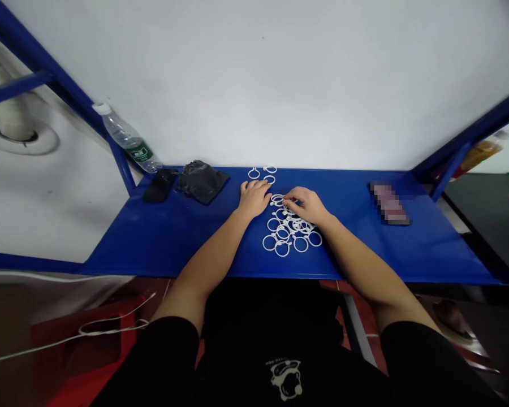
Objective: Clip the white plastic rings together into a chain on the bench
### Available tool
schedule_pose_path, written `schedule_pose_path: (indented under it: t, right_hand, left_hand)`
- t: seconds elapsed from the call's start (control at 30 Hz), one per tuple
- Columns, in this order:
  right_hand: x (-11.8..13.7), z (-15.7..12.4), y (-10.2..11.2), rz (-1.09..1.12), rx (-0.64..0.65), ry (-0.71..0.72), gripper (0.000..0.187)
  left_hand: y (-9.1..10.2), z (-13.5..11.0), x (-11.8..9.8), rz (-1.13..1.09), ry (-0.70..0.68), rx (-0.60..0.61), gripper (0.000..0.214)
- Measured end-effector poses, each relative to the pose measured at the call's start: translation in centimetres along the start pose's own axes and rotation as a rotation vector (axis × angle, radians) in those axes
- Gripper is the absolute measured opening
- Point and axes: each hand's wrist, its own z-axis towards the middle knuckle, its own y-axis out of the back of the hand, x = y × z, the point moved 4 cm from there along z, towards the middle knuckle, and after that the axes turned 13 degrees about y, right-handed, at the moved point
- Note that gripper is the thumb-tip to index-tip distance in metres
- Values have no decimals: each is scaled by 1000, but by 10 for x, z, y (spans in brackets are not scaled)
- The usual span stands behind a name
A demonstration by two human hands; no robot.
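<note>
A heap of white plastic rings (pixel 289 232) lies on the blue table (pixel 186 237) in front of me. My right hand (pixel 306 204) rests on the far side of the heap, its fingers pinched on one white ring (pixel 277 199). My left hand (pixel 253 196) lies palm down just left of that ring, fingers stretched flat on the table and touching its edge. Three separate white rings (pixel 263 172) lie apart near the wall, just beyond my left hand.
A black crumpled bag (pixel 201 180) and a black phone (pixel 159 185) lie at the back left. A plastic water bottle (pixel 128 139) leans against the blue frame post. A blurred flat object (pixel 389 203) lies at the right. White wall stands behind the table.
</note>
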Motion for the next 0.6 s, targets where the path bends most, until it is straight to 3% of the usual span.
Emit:
schedule_pose_path:
  t: [0.2, 0.47, 0.6]
  right_hand:
    - [-4, -2, 2, -6, -12, -17, 33]
    - [0, -5, 5, -56, -105, -22, 33]
    - [5, -6, 7, -94, -153, -5, 26]
  left_hand:
    - [11, 0, -9, 49, 8, 3, 15]
    - [28, -17, -42, -430, -76, -135, 21]
    - [28, -28, -58, -462, -160, -108, 20]
